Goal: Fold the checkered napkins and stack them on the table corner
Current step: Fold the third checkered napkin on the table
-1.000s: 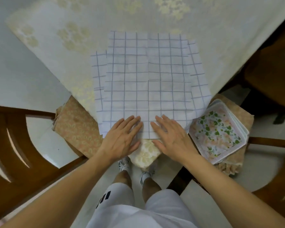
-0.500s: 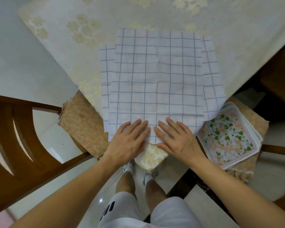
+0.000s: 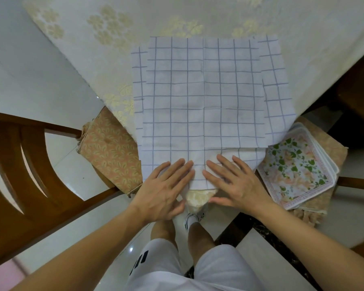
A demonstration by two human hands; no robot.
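A white napkin with a blue grid [image 3: 202, 91] lies spread flat over the table corner. Under it a second checkered napkin [image 3: 275, 85] shows at the left and right sides. My left hand [image 3: 166, 185] and my right hand [image 3: 232, 181] lie flat side by side, fingers straight, on the near edge of the top napkin. The thumbs hang over the table corner, where the cream tablecloth [image 3: 198, 198] drapes down.
A stack of folded floral cloths [image 3: 296, 171] sits on a cushioned chair seat at the right. A wooden chair [image 3: 19, 164] with a patterned cushion [image 3: 111, 152] stands at the left. The table with the flowered tablecloth [image 3: 219, 15] stretches away behind the napkins.
Both hands stay flat on the napkin's near edge, having slid only slightly. The view has shifted a little; the napkins have not moved.
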